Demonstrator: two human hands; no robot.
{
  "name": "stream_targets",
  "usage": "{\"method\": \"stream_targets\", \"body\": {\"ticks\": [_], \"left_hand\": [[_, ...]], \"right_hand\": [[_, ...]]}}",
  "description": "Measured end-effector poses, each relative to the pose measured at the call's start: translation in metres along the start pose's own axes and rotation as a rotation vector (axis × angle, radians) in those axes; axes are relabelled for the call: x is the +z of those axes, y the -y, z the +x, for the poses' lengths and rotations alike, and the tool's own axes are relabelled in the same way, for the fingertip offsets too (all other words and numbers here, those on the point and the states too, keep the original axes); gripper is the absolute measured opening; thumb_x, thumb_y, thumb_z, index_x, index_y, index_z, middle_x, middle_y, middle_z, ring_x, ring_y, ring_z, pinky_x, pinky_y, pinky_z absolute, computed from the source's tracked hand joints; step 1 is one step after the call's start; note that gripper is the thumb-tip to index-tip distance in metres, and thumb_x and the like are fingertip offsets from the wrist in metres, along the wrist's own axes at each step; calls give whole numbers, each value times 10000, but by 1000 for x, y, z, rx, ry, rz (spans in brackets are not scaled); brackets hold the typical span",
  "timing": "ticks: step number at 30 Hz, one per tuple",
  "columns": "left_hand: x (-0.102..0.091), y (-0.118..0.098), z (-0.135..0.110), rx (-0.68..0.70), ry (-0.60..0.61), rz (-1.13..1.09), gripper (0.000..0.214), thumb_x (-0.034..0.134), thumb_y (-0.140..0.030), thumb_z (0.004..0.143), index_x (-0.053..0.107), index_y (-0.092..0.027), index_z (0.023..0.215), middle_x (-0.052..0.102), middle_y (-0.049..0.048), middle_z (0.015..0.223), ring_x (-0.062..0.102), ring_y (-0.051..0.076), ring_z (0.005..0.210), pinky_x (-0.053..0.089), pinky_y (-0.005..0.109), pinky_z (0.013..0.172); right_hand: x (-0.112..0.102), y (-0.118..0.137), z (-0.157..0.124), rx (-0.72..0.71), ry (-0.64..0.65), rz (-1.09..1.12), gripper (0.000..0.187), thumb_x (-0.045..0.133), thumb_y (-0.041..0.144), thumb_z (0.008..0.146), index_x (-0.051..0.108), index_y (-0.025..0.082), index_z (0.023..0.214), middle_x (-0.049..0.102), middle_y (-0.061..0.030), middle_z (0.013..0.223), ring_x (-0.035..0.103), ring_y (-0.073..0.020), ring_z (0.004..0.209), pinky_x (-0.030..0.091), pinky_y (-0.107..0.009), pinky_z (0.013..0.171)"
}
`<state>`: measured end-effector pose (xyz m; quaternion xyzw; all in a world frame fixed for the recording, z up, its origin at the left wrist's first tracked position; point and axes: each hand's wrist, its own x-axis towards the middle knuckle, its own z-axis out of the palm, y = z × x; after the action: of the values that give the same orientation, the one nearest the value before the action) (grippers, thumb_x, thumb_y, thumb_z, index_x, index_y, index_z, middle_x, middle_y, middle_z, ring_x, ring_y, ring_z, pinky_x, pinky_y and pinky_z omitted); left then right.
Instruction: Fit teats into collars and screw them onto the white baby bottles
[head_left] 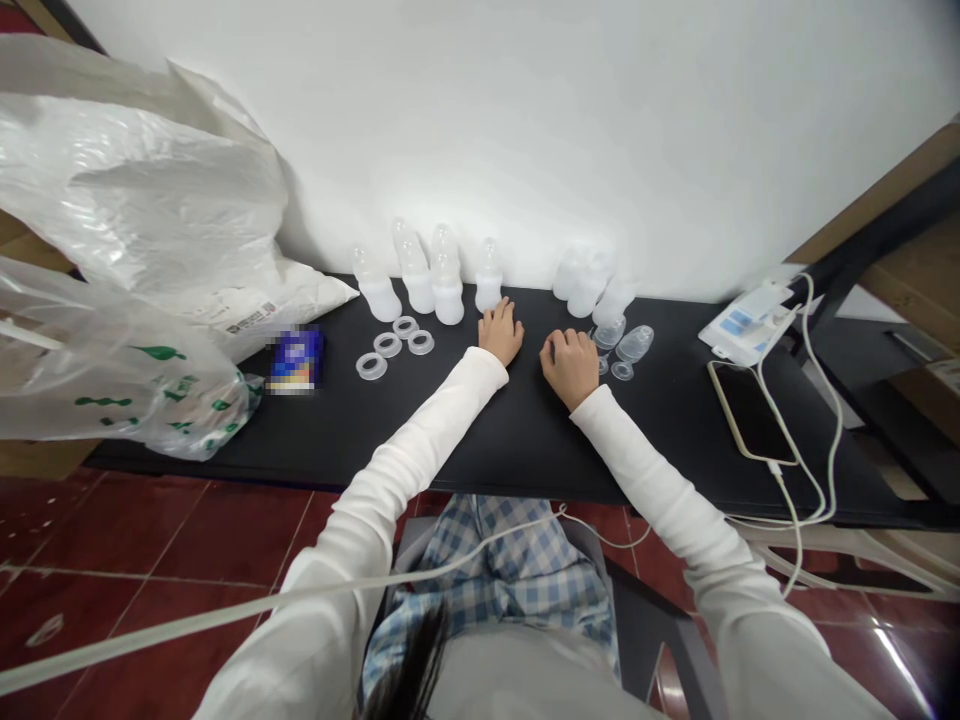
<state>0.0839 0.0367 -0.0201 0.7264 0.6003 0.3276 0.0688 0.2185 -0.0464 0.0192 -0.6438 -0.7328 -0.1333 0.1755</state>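
Observation:
My left hand lies on the black table with its fingers spread. Its fingertips are beside the base of a small white bottle with a clear domed top; whether they touch it I cannot tell. Further left stand several similar bottles, with several translucent rings lying in front of them. My right hand rests with fingers curled in a loose fist, and nothing shows in it. Just beyond it are clear domed caps and a small clear round piece, partly overlapped by the hand. White bottle bodies stand behind.
Large plastic bags and a blurred blue packet occupy the left. At the right lie a phone on a charging cable and a white box-like item. A pale cable crosses in front of my lap.

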Motion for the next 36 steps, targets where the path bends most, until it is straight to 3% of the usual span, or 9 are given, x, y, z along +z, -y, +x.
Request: {"method": "stream_targets", "body": {"ticks": [10, 18, 22, 25, 30, 33, 36], "left_hand": [[6, 11, 3, -75, -80, -17, 497, 512, -215, 851, 564, -98, 1331, 489, 224, 1514, 525, 402, 1296, 461, 622, 1041], [2, 36, 12, -17, -129, -25, 396, 495, -204, 842, 609, -149, 1218, 583, 204, 1419, 595, 355, 1222, 516, 561, 990], [-7, 30, -3, 38, -124, -12, 327, 489, -211, 848, 608, -156, 1148, 604, 207, 1357, 617, 336, 1158, 535, 512, 946], [-25, 22, -23, 35, -117, 50, 241, 492, -207, 848, 621, -148, 1042, 647, 205, 1180, 623, 333, 1099, 513, 490, 949], [-58, 24, -48, -121, -169, 188, 235, 488, -129, 818, 611, -129, 1018, 610, 243, 1191, 550, 399, 1209, 388, 640, 1046], [-64, 29, -54, -213, -232, 225, 309, 458, -105, 818, 596, -107, 1094, 572, 283, 1286, 499, 431, 1273, 299, 742, 1059], [-63, 29, -54, -239, -188, 225, 325, 444, -107, 830, 590, -86, 1120, 538, 317, 1325, 491, 462, 1280, 316, 766, 1015]], "right_hand": [[2, -7, -5, 73, -34, -94, 270, 428, 270, 967, 657, 127, 955, 664, -170, 958, 556, -294, 913, 321, -383, 745], [8, -13, -5, 55, -51, -115, 232, 449, 242, 936, 651, 127, 943, 642, -182, 953, 528, -313, 953, 343, -404, 774], [10, -17, -6, 41, -61, -124, 177, 486, 135, 865, 642, 128, 948, 626, -180, 969, 507, -309, 973, 340, -402, 780], [9, -19, -6, 43, -31, -134, 230, 476, 60, 826, 641, 120, 974, 615, -185, 1001, 500, -309, 988, 338, -402, 782], [5, -19, -6, 28, -18, -93, 282, 437, 22, 836, 643, 126, 998, 598, -184, 1008, 487, -310, 983, 323, -403, 781], [-1, -14, -4, 38, 25, -61, 275, 424, 41, 888, 651, 137, 1010, 602, -178, 1010, 488, -305, 974, 316, -398, 788], [-7, -8, -3, -8, 40, -27, 309, 401, 38, 909, 662, 154, 1029, 613, -161, 1013, 494, -293, 962, 326, -394, 800]]}}
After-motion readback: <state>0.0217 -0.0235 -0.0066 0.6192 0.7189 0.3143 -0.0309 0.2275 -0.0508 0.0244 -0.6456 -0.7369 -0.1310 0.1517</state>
